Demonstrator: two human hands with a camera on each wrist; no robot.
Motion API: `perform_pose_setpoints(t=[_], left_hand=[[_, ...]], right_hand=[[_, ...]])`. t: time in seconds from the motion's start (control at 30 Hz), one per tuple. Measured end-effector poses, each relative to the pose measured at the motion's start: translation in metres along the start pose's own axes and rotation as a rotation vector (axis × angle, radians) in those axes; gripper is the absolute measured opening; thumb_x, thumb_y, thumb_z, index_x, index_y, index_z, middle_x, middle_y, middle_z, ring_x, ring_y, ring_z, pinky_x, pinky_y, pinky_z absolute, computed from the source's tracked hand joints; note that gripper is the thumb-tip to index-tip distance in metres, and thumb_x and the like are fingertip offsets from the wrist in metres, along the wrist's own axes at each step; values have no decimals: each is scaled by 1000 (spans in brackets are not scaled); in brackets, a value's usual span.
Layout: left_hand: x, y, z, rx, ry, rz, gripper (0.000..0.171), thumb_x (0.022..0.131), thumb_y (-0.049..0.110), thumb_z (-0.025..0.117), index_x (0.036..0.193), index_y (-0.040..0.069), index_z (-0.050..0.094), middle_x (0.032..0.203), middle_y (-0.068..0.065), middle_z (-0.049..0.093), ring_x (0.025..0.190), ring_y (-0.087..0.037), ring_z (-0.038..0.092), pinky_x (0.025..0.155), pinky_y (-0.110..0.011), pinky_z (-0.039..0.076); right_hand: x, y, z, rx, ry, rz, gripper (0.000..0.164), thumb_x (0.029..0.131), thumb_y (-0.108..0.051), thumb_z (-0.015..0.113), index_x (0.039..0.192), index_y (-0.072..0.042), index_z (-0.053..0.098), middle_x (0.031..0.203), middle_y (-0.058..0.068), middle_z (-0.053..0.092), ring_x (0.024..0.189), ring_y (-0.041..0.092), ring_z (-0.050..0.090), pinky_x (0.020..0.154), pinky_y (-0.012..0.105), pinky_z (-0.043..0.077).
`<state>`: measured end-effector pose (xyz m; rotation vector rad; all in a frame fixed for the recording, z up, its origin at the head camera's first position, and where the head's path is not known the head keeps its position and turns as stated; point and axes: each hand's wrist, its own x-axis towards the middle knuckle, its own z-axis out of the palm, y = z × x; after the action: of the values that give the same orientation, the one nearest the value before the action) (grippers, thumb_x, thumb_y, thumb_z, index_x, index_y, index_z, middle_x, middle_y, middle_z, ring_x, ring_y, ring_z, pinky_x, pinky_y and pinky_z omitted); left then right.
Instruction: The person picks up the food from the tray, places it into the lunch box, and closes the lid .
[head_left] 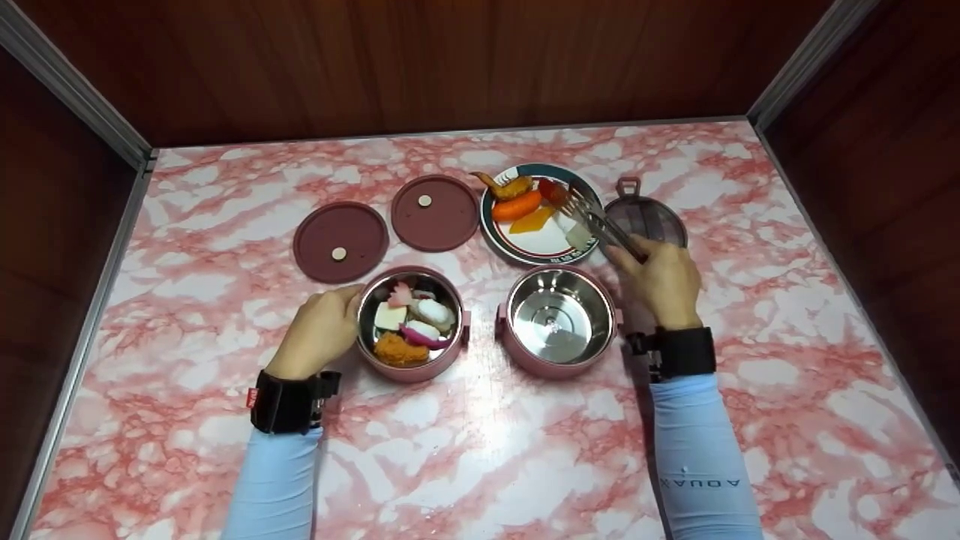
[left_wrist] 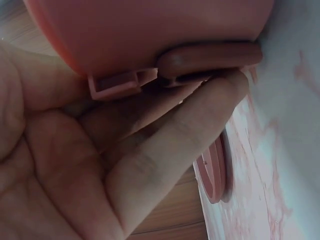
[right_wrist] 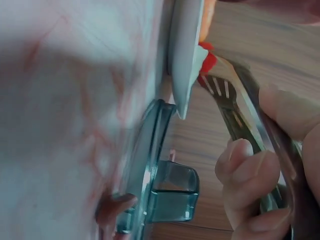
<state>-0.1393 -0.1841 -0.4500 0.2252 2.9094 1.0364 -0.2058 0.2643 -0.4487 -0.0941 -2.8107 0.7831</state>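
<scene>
My left hand (head_left: 319,330) grips the left side of a pink round lunch container (head_left: 412,369), thumb near its rim and fingers at its side latch (left_wrist: 210,57). Inside lie several food pieces, among them a fried brown one (head_left: 401,350) and a pinkish one (head_left: 401,294). My right hand (head_left: 664,281) holds metal tongs (head_left: 611,229) over a plate (head_left: 540,259). The fork-like tips are at a red food piece (right_wrist: 209,62); whether they pinch it I cannot tell. An orange carrot-like piece (head_left: 517,206), a fried wing (head_left: 512,187), a yellow slice (head_left: 532,220) and a white piece (head_left: 578,237) also lie there.
A second pink container (head_left: 559,366), with a bare steel inside, stands right of the first. Two dark red round lids (head_left: 319,232) (head_left: 442,229) lie behind the left container. A see-through lid (head_left: 660,217) lies right of the plate, partly under my right hand. Walls border the table.
</scene>
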Motion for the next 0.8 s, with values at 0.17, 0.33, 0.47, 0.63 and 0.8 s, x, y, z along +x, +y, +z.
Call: perform_pose_setpoints(t=[0.17, 0.33, 0.47, 0.63, 0.8], left_hand=[[0, 0, 0, 4, -5, 1, 28, 106, 20, 45, 98, 6, 68, 99, -19, 71, 101, -42, 65, 88, -59, 49], [0, 0, 0, 10, -10, 1, 27, 105, 16, 45, 101, 5, 69, 104, -20, 70, 103, -44, 64, 89, -59, 48], [-1, 2, -2, 17, -21, -16, 32, 105, 15, 44, 121, 0, 67, 116, -24, 67, 106, -45, 63, 93, -60, 47], [-5, 12, -6, 10, 86, 7, 39, 103, 11, 47, 138, -6, 53, 133, -28, 56, 116, -45, 56, 102, -55, 41], [-16, 47, -4, -110, 280, 132, 40, 99, 5, 56, 137, -6, 55, 137, -27, 53, 128, -44, 46, 113, -52, 29]], right_hand=[[1, 1, 4, -18, 0, -35, 51, 88, -47, 72, 122, -9, 71, 114, 25, 67, 97, 51, 63, 77, 59, 49], [1, 1, 8, -49, 21, -67, 48, 89, -44, 73, 120, -8, 72, 110, 28, 67, 89, 52, 64, 73, 60, 50], [1, 2, 9, -58, 58, -95, 44, 88, -41, 75, 119, -10, 73, 106, 30, 67, 85, 53, 64, 69, 61, 49], [1, 5, 8, -49, 90, -142, 40, 87, -40, 76, 116, -12, 75, 103, 28, 69, 84, 53, 64, 65, 60, 49], [1, 5, -7, 5, 11, -92, 46, 88, -45, 73, 120, -12, 72, 106, 24, 70, 74, 43, 64, 61, 47, 46]])
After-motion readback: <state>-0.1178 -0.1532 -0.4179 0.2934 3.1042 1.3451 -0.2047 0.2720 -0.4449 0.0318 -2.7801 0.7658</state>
